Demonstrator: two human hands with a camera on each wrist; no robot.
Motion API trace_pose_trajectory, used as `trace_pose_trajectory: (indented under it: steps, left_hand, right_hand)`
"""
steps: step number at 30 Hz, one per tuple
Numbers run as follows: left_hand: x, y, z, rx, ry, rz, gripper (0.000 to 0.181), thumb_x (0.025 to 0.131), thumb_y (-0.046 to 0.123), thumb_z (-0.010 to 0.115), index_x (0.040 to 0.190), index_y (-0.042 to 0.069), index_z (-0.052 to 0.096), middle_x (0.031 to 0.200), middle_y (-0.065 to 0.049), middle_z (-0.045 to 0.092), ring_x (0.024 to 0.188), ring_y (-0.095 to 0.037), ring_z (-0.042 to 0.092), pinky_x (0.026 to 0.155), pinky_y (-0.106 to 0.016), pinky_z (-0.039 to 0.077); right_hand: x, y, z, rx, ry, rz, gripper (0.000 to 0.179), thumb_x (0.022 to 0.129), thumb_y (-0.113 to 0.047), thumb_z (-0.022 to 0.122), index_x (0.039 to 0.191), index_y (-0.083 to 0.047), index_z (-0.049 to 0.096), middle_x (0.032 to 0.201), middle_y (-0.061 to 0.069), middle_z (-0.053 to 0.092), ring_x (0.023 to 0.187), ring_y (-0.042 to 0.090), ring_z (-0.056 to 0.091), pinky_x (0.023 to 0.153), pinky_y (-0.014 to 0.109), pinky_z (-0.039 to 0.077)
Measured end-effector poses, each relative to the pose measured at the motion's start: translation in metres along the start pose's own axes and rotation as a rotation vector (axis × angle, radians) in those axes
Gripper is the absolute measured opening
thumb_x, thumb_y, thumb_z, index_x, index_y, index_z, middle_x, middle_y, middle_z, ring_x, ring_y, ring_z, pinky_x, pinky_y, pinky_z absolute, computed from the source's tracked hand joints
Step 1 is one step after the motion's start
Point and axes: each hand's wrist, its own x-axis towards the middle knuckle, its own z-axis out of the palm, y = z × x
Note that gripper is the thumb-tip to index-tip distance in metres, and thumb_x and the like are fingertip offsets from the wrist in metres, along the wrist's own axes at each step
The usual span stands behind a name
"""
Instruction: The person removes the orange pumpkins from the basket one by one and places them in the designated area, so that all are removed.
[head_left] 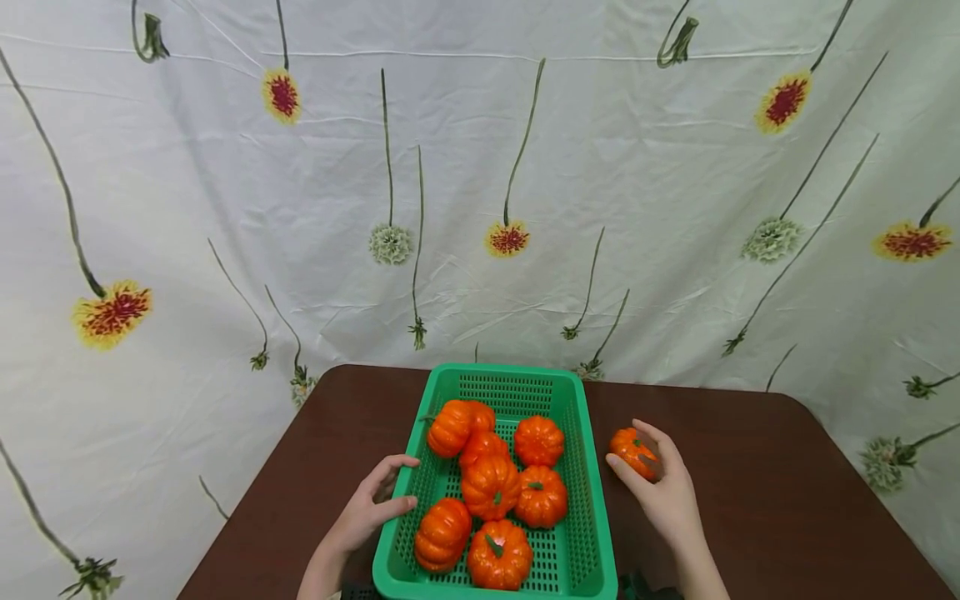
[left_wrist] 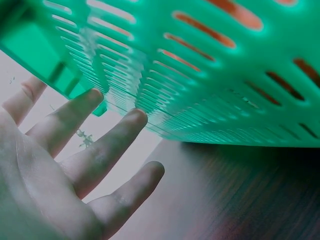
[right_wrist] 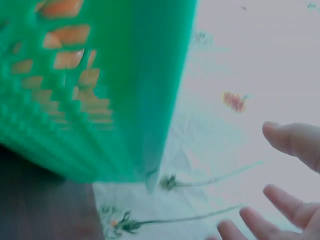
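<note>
A green plastic basket [head_left: 502,369] with slotted walls holds several orange toy pumpkins [head_left: 491,485]. At its left side is my left hand [head_left: 367,512], index finger and thumb reaching to the rim. The left wrist view shows the fingers [left_wrist: 112,152] spread beside the slotted wall; whether they touch it I cannot tell. To the right of the basket, one more pumpkin [head_left: 630,450] appears between the thumb and index finger of my right hand [head_left: 671,492], partly hidden by it. In the right wrist view that hand has parted fingers [right_wrist: 285,200], with no pumpkin visible between them.
The basket stands on a dark brown table [head_left: 787,500] with rounded far corners. Behind it hangs a pale cloth [head_left: 637,150] printed with flowers on long stems. Table surface extends to both sides of the basket.
</note>
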Motion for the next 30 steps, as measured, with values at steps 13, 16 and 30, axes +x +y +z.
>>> trace_pose_trajectory:
  steps: [13,16,30]
  left_hand:
    - [-0.001,0.002,0.001,0.002,0.008,0.007,0.042,0.091,0.002,0.056,0.130,-0.004,0.042,0.136,-0.029,0.039,0.117,-0.003,0.046,0.084,-0.030,0.042]
    - [0.000,0.002,0.000,-0.005,0.002,0.012,0.042,0.091,0.001,0.056,0.130,-0.005,0.042,0.137,-0.029,0.038,0.118,-0.002,0.046,0.084,-0.030,0.043]
    - [0.000,0.001,0.001,-0.008,0.015,-0.006,0.042,0.091,0.001,0.056,0.130,-0.005,0.042,0.138,-0.029,0.036,0.120,0.004,0.040,0.086,-0.028,0.041]
  right_hand:
    - [0.005,-0.031,0.013,-0.108,-0.420,-0.298,0.056,0.081,-0.033,0.074,0.130,-0.023,0.050,0.132,0.001,0.049,0.119,0.023,0.048,0.092,0.049,0.041]
    - [0.007,-0.039,0.019,-0.141,-0.509,-0.358,0.055,0.083,-0.036,0.072,0.131,-0.025,0.049,0.134,-0.002,0.048,0.118,0.019,0.048,0.092,0.047,0.041]
    - [0.016,-0.053,0.060,-0.155,-0.747,-0.378,0.051,0.083,-0.038,0.071,0.130,-0.027,0.053,0.135,-0.008,0.046,0.127,0.019,0.040,0.097,0.050,0.036]
